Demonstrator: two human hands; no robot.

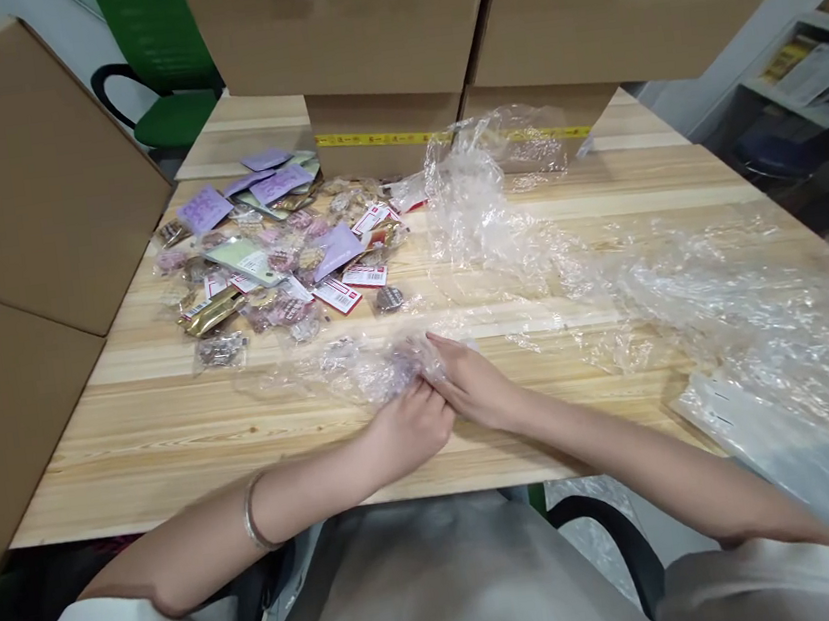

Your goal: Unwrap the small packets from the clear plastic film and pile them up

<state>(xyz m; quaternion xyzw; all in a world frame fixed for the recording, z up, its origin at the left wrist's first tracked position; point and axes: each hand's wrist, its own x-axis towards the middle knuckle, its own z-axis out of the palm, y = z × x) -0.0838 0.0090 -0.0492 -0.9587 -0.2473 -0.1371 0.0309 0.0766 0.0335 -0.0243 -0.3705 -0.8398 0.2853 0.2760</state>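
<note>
Both hands meet near the front middle of the wooden table [199, 468], gathering a crumpled clear plastic bag [369, 374]. My left hand [415, 426] is closed, its fingers wrapped on the near edge of the plastic. Pressed against it, my right hand [472, 379] pinches the same bag from the right side. Something faintly purple shows through the plastic by the fingertips, but I cannot make out what it is. Just beyond lies a small dark wrapped piece [388, 299]. Further left spreads a pile of small packets, among them a purple sachet [336, 252] and a gold packet [214, 310].
Large cardboard boxes [351, 36] stand at the back, and another box [12, 178] rises on the left. Loose clear plastic film [714, 284] covers much of the table's right side. A green chair [171, 119] is behind the table at the left.
</note>
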